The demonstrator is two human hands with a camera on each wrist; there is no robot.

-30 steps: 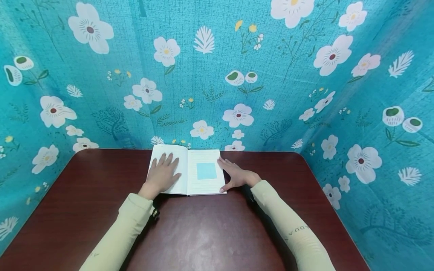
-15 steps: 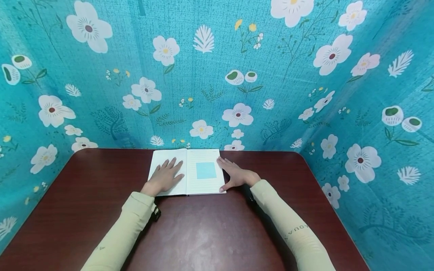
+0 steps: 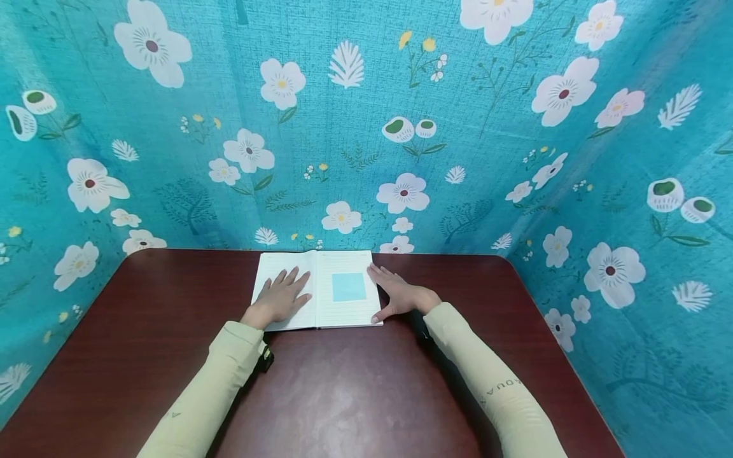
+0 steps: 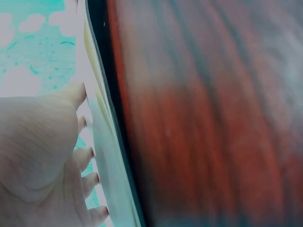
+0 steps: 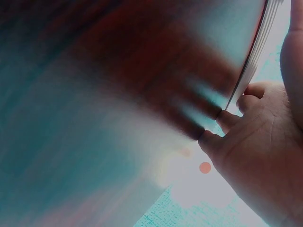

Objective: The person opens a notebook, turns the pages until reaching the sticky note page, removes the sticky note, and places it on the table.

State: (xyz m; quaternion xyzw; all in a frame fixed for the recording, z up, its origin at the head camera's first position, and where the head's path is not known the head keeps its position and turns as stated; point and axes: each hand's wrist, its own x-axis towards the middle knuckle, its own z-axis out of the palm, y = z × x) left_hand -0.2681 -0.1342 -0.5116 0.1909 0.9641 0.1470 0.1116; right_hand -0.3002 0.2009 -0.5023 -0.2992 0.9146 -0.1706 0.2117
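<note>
At the table's [image 3: 355,394] far edge, against the floral curtain [image 3: 366,127], lies an open notebook [image 3: 343,305] bearing a blue sticky note [image 3: 349,287]. Left hand [image 3: 280,298] presses flat, fingers spread, on its left page; right hand [image 3: 401,298] rests flat along its right edge.

Right sleeve [image 3: 504,388] bears partial lettering "AQUA"; nothing else readable.
</note>
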